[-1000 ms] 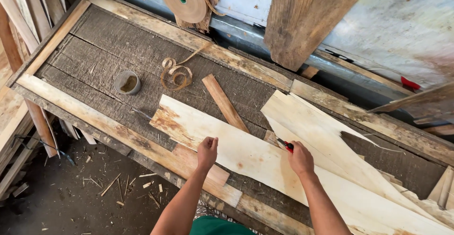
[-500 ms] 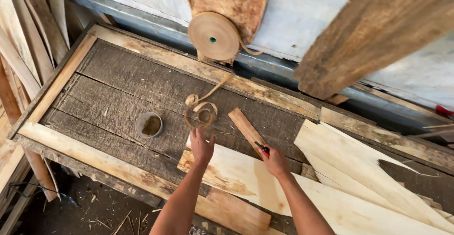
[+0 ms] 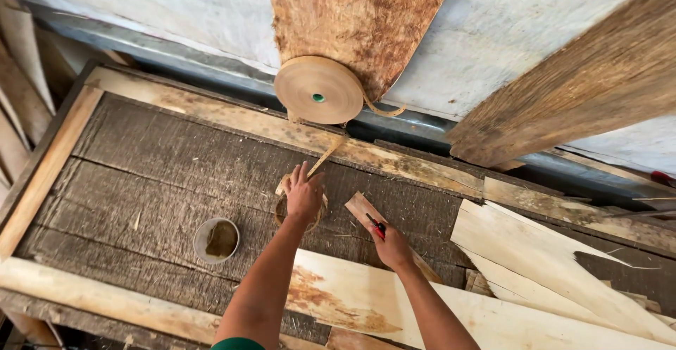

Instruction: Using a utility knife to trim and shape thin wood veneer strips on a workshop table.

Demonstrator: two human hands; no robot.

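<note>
While the view is read from the left, a pale wooden rail (image 3: 49,170) is seen along the left edge of the dark, weathered table (image 3: 162,181), and a second pale rail (image 3: 105,297) is laid along its near edge. A small round tin (image 3: 216,240) with a brownish content is placed on the dark planks, well apart from the hands and to the left of them. The left hand (image 3: 303,196) is stretched forward and is laid flat on a loose coil of brown tape (image 3: 285,214); its fingers (image 3: 301,175) are held apart and are spread over the coil, not closed around it. From this coil a strip of tape (image 3: 325,156) is led up toward the big roll of brown tape (image 3: 318,91), which is hung on the wall behind the table, under a rough brown board (image 3: 352,19). Just to the right of the coil, a short reddish wooden piece (image 3: 362,209) is lying on the table. The right hand (image 3: 391,246) is rested over this piece, and its fingers are clamped on a small red and black tool (image 3: 377,227). Under both forearms a long pale veneer sheet (image 3: 345,297) with a brown stain is spread. More pale veneer sheets (image 3: 542,265) are piled at the right side of the table, and a thick wooden beam (image 3: 584,89) is seen above them.
</note>
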